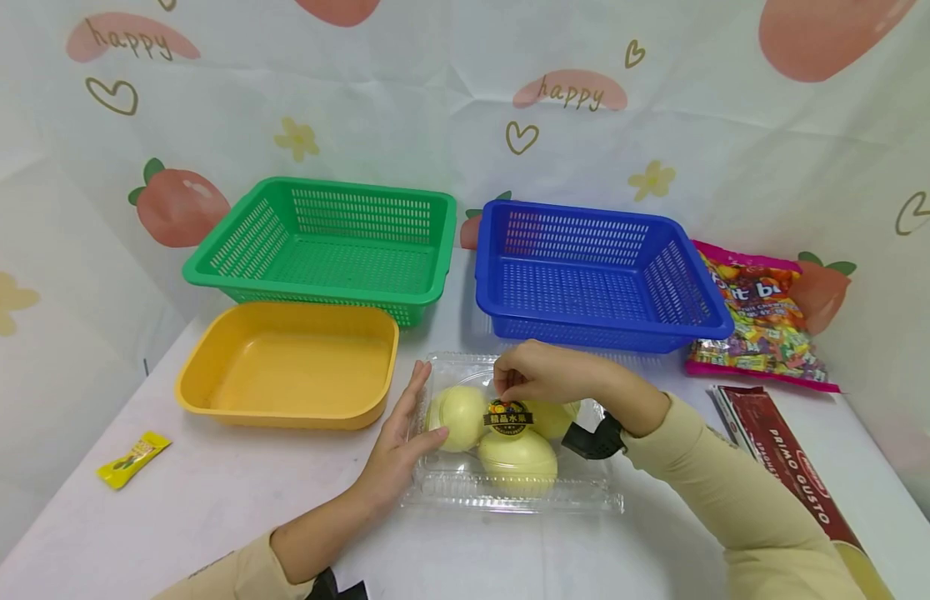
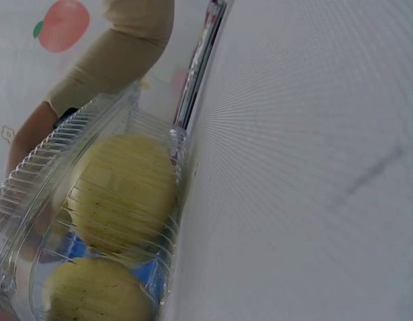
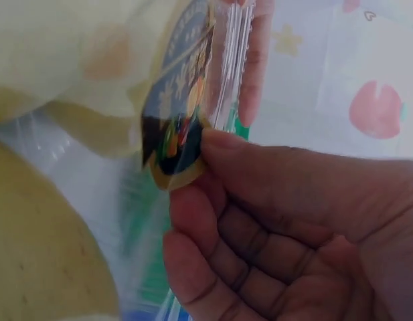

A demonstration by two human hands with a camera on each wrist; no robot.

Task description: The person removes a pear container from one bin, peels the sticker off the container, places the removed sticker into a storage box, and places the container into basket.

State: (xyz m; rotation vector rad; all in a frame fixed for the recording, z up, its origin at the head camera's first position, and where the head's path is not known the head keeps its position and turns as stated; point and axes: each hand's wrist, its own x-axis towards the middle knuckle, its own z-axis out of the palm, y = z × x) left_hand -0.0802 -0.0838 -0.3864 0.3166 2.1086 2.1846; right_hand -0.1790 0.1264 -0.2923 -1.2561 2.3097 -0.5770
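Observation:
A clear plastic clamshell box [image 1: 513, 504] lies on the table holding pale yellow round fruits [image 1: 519, 467], perhaps melons. On its lid is a black and gold sticker [image 1: 508, 419] with fruit pictures. My right hand [image 1: 543, 372] reaches over the lid; in the right wrist view, thumb and forefinger pinch the edge of the sticker [image 3: 176, 127], the other fingers curled below. Along the box's left side rests my left hand [image 1: 396, 448], fingers extended and thumb over the lid's edge. Ribbed box walls and two fruits [image 2: 122, 197] fill the left wrist view's lower left.
Behind the box stand a green basket [image 1: 345, 287] and a blue basket [image 1: 585, 337]. A yellow tub [image 1: 285, 417] is at the left, with a small yellow packet [image 1: 133, 460] before it. Right of the box lie a candy bag [image 1: 761, 325] and a red spaghetti pack [image 1: 791, 458].

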